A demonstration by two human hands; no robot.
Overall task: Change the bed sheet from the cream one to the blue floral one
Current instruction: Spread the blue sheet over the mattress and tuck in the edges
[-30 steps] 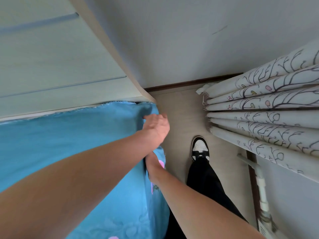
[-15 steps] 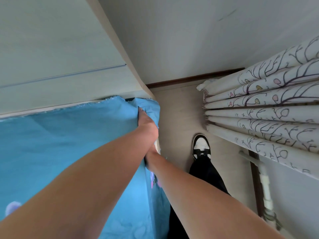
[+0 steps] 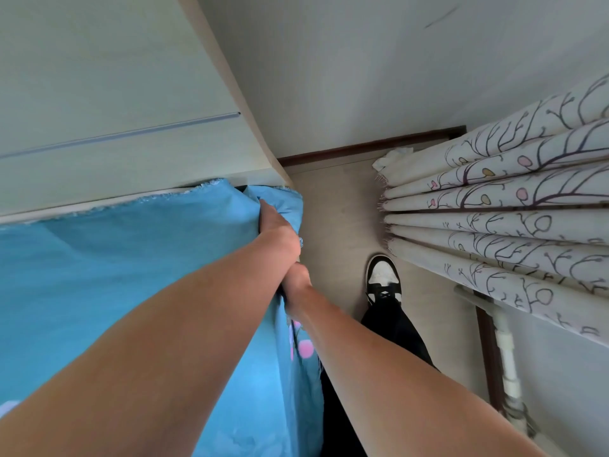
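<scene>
1. Two bare forearms reach forward over the bed's corner.
2. The sheet (image 3: 108,278), bright blue with pink flowers showing on its hanging side, covers the bed up to the headboard (image 3: 99,94).
3. The right hand (image 3: 298,282) is at the sheet's edge, mostly hidden; its fingers cannot be made out.
4. The left hand (image 3: 275,225) presses into the bunched corner, fingers buried in the fabric.
5. Beyond: a shoe (image 3: 384,275) on the floor and patterned curtains (image 3: 510,199).

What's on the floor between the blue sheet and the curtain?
In the head view, a black-and-white shoe on bare floor, between the blue sheet and curtain.
</scene>
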